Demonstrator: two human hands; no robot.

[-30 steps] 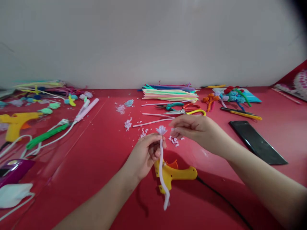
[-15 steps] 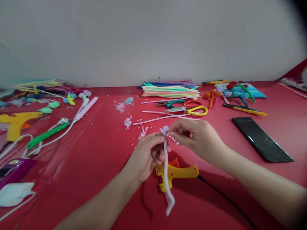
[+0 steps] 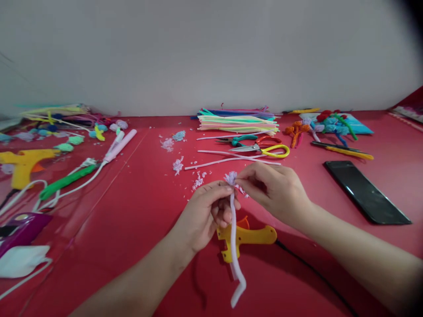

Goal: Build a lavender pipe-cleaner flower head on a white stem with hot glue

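Note:
Between my hands is a pale lilac pipe cleaner (image 3: 234, 237) with a frayed, tufted head (image 3: 230, 178) on top; its stem hangs down and bends near the lower end. My left hand (image 3: 211, 204) is closed, pinching the stem just below the tuft. The thumb and index finger of my right hand (image 3: 269, 187) are pinched together at the tuft's right side. A yellow glue gun (image 3: 254, 236) with an orange trigger lies on the red table under the hanging stem, partly covered by it.
Beyond my hands lie scissors (image 3: 261, 149), pliers (image 3: 243, 140), loose lilac pipe cleaners (image 3: 214, 165) and a bundle of coloured ones (image 3: 236, 122). Fibre clippings (image 3: 177, 165) are scattered nearby. A black phone (image 3: 366, 191) rests at right. Another yellow glue gun (image 3: 24, 165) and a pink hair straightener (image 3: 120, 147) are left.
The whole view has shifted slightly, so the scene sits a little further right. Both hands keep their pinch at the tufted head, and the stem's lower end hangs slightly lower in view.

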